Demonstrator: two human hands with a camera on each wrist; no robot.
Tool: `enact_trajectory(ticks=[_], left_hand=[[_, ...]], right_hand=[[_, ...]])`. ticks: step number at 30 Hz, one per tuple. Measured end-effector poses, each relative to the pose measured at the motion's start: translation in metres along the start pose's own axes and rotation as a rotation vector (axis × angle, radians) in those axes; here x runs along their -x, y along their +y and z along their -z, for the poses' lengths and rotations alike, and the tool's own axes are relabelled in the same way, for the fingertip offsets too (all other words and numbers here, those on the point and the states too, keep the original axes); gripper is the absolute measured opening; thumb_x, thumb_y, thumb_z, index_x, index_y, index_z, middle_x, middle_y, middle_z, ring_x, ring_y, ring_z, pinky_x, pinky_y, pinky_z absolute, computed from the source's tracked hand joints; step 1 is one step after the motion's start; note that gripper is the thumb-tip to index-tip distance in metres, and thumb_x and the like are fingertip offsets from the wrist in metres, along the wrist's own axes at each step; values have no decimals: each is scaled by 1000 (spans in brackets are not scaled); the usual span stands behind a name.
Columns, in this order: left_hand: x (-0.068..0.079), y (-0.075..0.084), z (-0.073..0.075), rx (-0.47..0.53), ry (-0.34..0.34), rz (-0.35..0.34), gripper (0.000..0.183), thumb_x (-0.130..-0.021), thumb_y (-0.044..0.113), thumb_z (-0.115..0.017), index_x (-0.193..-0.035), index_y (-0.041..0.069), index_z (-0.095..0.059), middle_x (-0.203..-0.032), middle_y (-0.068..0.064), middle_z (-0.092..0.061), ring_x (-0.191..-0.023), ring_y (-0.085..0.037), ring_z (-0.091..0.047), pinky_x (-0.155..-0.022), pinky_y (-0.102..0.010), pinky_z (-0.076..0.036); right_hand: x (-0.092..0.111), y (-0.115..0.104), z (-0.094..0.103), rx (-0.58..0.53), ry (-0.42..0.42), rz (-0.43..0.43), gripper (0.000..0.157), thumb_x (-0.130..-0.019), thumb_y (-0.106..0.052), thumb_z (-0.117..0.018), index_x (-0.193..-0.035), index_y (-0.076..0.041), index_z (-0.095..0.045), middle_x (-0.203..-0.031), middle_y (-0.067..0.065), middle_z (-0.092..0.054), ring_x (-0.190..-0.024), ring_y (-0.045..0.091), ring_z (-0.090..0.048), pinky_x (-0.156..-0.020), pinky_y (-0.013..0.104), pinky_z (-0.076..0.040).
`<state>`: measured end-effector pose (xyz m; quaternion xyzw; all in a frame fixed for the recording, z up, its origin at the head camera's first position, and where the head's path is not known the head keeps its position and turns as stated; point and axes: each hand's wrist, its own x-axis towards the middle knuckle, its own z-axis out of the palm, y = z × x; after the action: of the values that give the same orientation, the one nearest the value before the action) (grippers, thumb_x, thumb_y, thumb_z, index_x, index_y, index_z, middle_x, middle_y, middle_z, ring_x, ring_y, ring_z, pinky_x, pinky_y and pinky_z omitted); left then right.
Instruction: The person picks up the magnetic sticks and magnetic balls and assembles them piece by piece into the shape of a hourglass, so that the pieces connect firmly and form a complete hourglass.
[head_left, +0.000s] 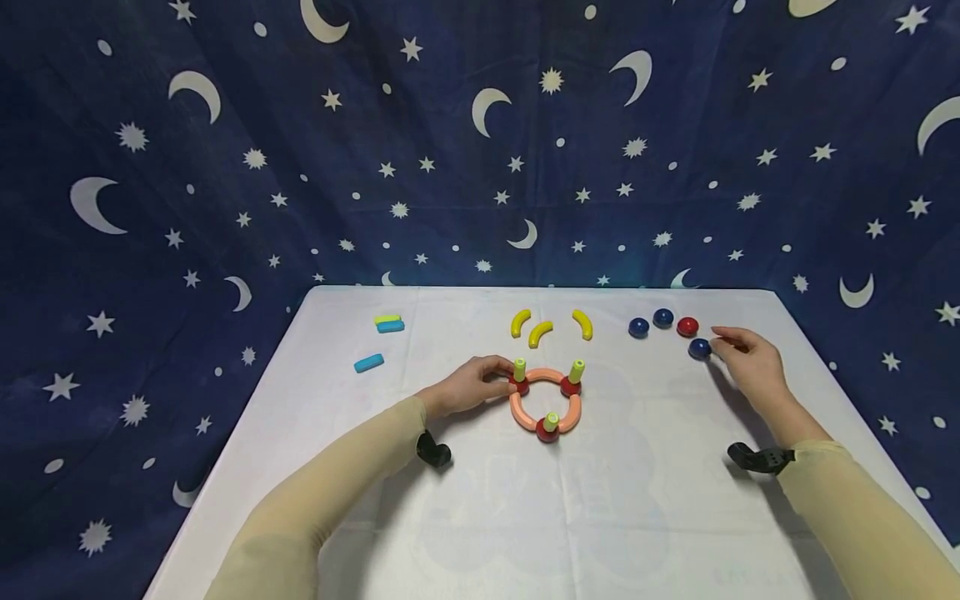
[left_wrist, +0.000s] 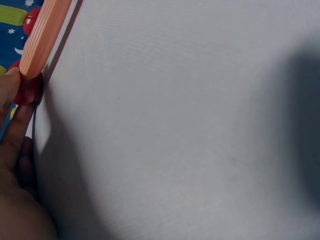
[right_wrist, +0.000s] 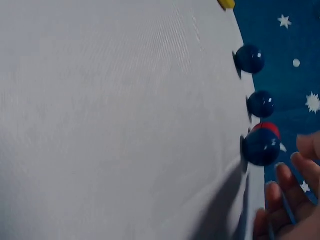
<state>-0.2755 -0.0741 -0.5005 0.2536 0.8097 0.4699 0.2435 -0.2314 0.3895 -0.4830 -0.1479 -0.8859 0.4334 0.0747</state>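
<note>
On the table lies a ring of curved salmon-pink pieces [head_left: 545, 375] joined by red balls, with a short yellow-green rod standing on each ball. My left hand [head_left: 474, 387] pinches the red ball [left_wrist: 29, 90] at the ring's left between thumb and fingers; a salmon piece [left_wrist: 47, 37] runs up from it in the left wrist view. My right hand [head_left: 752, 365] is beside the nearest blue ball [head_left: 699, 349]. In the right wrist view a small gap separates its loosely bent fingers [right_wrist: 287, 182] from that blue ball [right_wrist: 261, 147].
Behind the nearest blue ball are a loose red ball [head_left: 687, 327] and two more blue balls [head_left: 663, 317]. Three yellow curved pieces [head_left: 540, 334] lie beyond the ring. Blue rods [head_left: 369, 362] and a yellow-green rod [head_left: 387, 319] lie at left. A starry cloth [head_left: 450, 217] hangs behind.
</note>
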Motion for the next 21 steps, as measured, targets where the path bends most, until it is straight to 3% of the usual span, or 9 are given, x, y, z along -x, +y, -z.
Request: enact_trajectory(ticks=[3,5,8,21], left_hand=[[0,1,1,2,0,6,31,-101,25,-68,-130,14,-63,-120,6,-68,-115,-10,-59,-104,-33,-43],[0,1,1,6,-2,9,31,-101,25,-68,-130,15,-63,-120,6,-68,-115,-9,-59,-104,-32,-43],[1,0,1,18,-5,7,32,-101,25,-68,-131,14,-63,-121,5,-68,-116,-10,-59,-104,-32,-43],[1,-3,2,10,6,-8,32,-101,27,-68,-130,16,-64,-121,7,-67,-117,-10,-58,-106,-36,-42]], right_hand=[[-4,7,0,5,-85,-17,66,-104,-41,-56,-152,2,-43,-136,25,-50,-114,33,-48,-83,35,-43],[-5,10,1,7,-148,-29,74,-102,-45,-59,-155,2,-37,-142,30,-45,-123,42,-46,-93,47,-46],[-8,10,1,12,-200,-36,82,-100,-48,-62,-156,3,-33,-148,36,-38,-133,51,-39,-105,64,-37],[-12,12,3,42,-280,-75,86,-100,-52,-60,-157,5,-29,-152,37,-33,-139,55,-32,-109,69,-30]])
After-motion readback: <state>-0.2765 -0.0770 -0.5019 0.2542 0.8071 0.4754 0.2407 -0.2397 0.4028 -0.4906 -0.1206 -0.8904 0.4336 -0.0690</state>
